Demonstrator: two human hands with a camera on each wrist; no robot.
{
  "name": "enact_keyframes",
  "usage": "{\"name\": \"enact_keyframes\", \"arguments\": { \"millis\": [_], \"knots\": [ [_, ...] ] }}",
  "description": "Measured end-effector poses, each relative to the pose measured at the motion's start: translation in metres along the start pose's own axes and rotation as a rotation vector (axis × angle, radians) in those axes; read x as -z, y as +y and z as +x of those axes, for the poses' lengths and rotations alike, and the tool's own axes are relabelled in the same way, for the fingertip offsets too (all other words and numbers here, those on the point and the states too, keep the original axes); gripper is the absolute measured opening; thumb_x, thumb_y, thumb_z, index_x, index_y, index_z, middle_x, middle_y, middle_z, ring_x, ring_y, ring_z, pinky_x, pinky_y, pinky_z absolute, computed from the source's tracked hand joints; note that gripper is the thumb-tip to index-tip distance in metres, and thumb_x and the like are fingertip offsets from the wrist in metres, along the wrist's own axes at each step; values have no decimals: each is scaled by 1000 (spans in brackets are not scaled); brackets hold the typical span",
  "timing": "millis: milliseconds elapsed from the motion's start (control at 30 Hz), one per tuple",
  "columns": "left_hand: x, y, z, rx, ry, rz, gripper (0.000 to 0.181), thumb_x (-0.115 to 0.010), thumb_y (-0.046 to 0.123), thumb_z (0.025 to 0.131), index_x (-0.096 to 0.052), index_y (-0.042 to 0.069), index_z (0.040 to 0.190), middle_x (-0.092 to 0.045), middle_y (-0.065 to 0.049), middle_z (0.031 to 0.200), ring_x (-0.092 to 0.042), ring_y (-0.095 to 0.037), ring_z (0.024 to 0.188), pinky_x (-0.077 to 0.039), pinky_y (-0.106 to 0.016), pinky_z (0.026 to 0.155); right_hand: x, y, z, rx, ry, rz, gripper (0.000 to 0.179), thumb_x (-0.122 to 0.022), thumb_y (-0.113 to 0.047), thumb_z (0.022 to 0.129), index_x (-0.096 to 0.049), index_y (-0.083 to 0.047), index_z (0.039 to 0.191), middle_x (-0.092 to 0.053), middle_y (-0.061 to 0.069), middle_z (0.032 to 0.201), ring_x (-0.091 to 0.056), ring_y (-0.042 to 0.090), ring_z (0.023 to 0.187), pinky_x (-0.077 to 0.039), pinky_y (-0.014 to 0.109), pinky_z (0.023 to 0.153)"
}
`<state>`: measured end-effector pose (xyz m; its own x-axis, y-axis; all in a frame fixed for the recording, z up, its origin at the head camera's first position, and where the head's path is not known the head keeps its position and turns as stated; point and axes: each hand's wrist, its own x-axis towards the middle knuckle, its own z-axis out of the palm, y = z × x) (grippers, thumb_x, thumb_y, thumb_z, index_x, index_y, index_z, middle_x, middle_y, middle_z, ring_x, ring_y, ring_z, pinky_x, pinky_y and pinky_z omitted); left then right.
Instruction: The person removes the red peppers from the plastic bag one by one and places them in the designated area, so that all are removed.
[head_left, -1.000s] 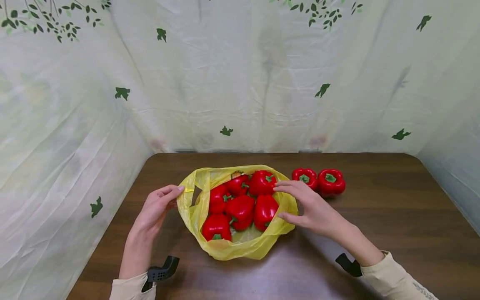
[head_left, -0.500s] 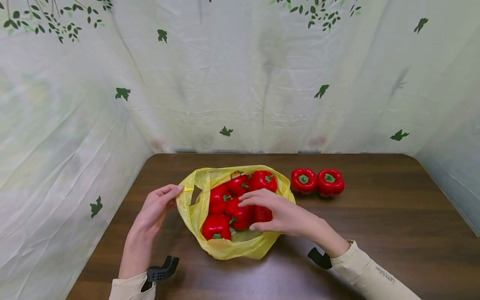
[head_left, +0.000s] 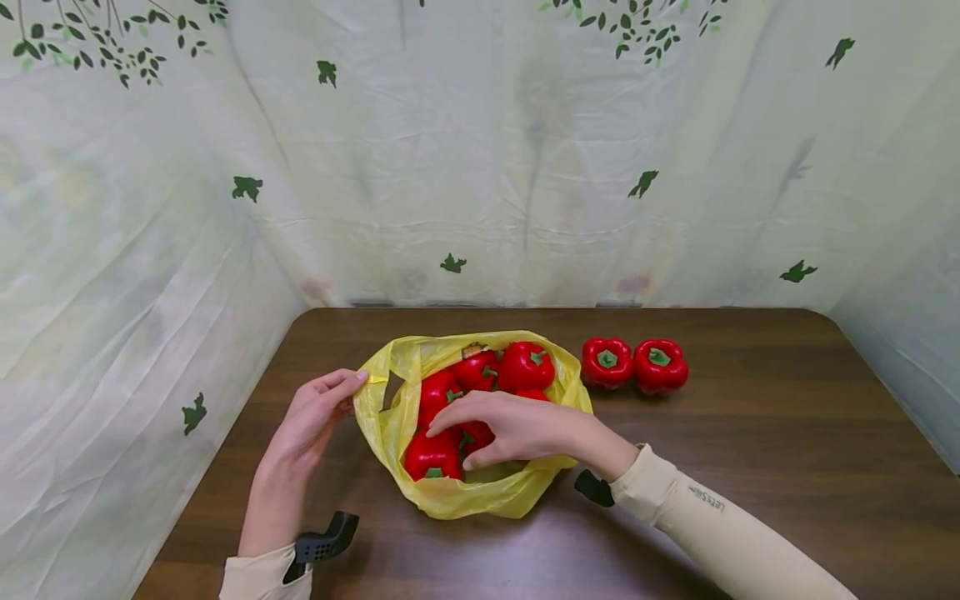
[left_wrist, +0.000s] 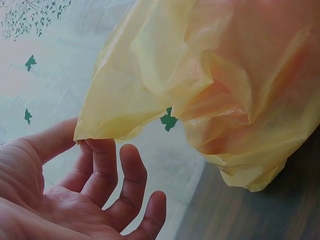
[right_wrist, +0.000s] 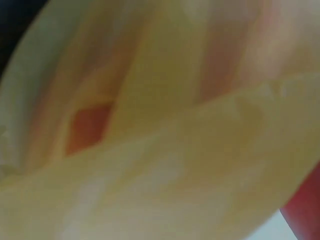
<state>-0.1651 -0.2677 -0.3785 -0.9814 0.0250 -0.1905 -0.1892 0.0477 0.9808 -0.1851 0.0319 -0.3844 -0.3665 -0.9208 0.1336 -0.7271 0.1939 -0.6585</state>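
A yellow plastic bag (head_left: 487,497) lies on the table, its mouth wide and several red bell peppers (head_left: 527,364) inside. My left hand (head_left: 306,421) pinches the bag's handle edge between thumb and index finger; in the left wrist view that pinched corner of the yellow bag (left_wrist: 150,60) is stretched towards me, and the other fingers hang loose. Reaching over the bag's right rim, my right hand (head_left: 517,429) hovers with spread fingers above the front left bell pepper (head_left: 432,454), partly covering the peppers below. Whether its fingertips touch that pepper cannot be told. Bag film fills the blurred right wrist view.
Two red bell peppers (head_left: 607,362) stand side by side on the brown wooden table (head_left: 765,433), just right of the bag. Behind the table hangs a pale curtain (head_left: 510,167) with green leaf and bird prints.
My right hand has moved left from the bag's right rim, over the peppers, to the front left one. My left hand has kept its hold on the bag in the same place.
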Motion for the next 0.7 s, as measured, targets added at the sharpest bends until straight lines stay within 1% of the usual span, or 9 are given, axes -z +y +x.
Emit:
{"name": "enact_keyframes", "arguments": {
  "millis": [167,267,467,600,700],
  "knots": [
    [0,-2,1,-7,-4,-6,19,-65,29,97,-70,12,88,-66,1,86,-60,-15,78,-47,-31,80,-1,0,15,13,-94,-42,44,-75,-10,86,-62,-20,127,-55,-15,132,-45,4,123,-33,23,105],
    [-1,-2,1,-2,-7,-5,19,-65,29,96,-70,12,89,-66,1,87,-59,-16,79,-47,-31,81,-1,1,22,7,-141,-44,48,-74,-9,85,-61,-21,130,-55,-16,133,-45,3,122,-33,23,105],
    [-1,0,1,3,1,6,20,-65,30,97,-70,12,90,-64,1,88,-58,-16,80,-46,-31,81,-3,2,33,-30,-212,-28,55,-74,-9,86,-57,-25,136,-51,-19,135,-44,1,124,-32,22,106],
    [0,0,0,3,-4,4,20,-65,30,97,-70,12,90,-65,1,88,-59,-16,80,-46,-32,82,-4,3,39,-39,-248,-25,60,-75,-9,85,-54,-23,139,-50,-18,138,-42,0,125,-30,21,106],
    [0,-1,0,1,-10,-3,20,-65,30,96,-70,12,90,-65,1,87,-59,-16,80,-47,-32,82,-5,4,42,-40,-269,-44,63,-77,-9,84,-53,-22,141,-49,-17,139,-41,1,127,-30,22,106]
  ]
}}
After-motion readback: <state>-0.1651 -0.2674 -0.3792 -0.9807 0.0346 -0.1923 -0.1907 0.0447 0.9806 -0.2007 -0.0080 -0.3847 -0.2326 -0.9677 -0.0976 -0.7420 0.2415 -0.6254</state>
